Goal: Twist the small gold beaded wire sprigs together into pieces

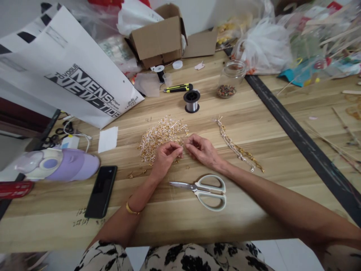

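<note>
The left forearm (142, 195) reaches forward past the left side of the scissors (194, 187), its hand (167, 157) just beyond the blades, with the thumb and forefinger drawn close together; the right forearm (262, 192) slants in from the right of the scissors, its wrist (221, 164) bent slightly beyond the handles. The right hand (202, 151) lies beyond the pivot, fingers (190, 147) curled inward; both sets of fingertips nearly meet, whatever grip they have being too small to tell.

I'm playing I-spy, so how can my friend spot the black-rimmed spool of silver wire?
On the pale wooden table, find the glittery gold heap of tiny pieces. Beyond its right end stands the black-rimmed spool. It is wound in silver; the farther, white-topped spool looks dark.
</note>
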Available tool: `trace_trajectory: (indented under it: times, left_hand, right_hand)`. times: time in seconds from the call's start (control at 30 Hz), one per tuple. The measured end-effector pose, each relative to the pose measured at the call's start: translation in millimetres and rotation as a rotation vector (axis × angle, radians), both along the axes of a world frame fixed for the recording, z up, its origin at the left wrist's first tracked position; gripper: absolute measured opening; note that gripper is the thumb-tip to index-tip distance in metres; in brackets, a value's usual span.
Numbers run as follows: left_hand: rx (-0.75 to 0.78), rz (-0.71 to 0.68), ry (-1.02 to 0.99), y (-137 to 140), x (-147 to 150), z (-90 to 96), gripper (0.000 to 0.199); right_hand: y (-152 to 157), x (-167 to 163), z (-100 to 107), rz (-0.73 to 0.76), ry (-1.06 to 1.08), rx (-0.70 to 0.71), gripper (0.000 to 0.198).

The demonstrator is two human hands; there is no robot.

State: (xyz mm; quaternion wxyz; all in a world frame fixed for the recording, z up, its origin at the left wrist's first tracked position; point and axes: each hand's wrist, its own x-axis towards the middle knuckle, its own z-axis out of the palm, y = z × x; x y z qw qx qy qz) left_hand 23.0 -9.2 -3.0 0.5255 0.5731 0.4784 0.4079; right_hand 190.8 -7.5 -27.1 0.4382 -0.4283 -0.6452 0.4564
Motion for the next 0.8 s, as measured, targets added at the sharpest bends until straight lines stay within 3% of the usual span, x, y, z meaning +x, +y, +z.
trace_trajectory:
  times: [0.5,0.67,0.8]
  left_hand:
    - [-0.057,-0.029,0.050,-2,2,3.5,0.014]
    - [-0.002,0.022,0.075,-2,0,-0.2,0.013]
    - [0.177,0.018,0.160,-4,-1,-4.8,0.007]
  right_hand:
    - [0,0,-1,0.009,-0.025,0.033,0.011]
    - [-4,2,11,-0.152,-0.110,0.260,0.012]
    - [-6,4,14,-0.060,-0.211,0.451,0.027]
